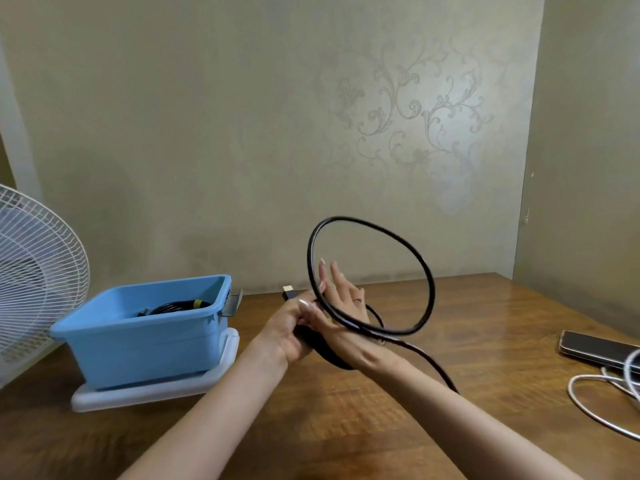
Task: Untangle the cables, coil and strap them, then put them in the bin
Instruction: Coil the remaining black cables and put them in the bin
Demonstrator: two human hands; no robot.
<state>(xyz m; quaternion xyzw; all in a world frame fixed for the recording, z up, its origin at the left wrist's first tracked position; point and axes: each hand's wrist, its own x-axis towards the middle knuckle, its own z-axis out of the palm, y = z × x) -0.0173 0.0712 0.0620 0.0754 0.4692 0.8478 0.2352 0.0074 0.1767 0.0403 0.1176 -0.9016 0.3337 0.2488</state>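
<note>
A black cable [420, 261] stands up in a wide loop above the wooden table. My left hand [294, 329] grips the gathered cable near its USB plug [289, 292], which sticks out past my thumb. My right hand [341, 299] reaches through the loop with its fingers straight and pointing up, the cable lying across its wrist. The cable's tail runs down under my right forearm. The blue bin [138, 337] sits at the left on a white lid, with a coiled black cable [180, 305] bound by a yellow strap inside.
A white fan [34, 271] stands at the far left beside the bin. At the right edge lie a phone [599, 349] and a loose white cable [595, 407]. The wall rises just behind the table.
</note>
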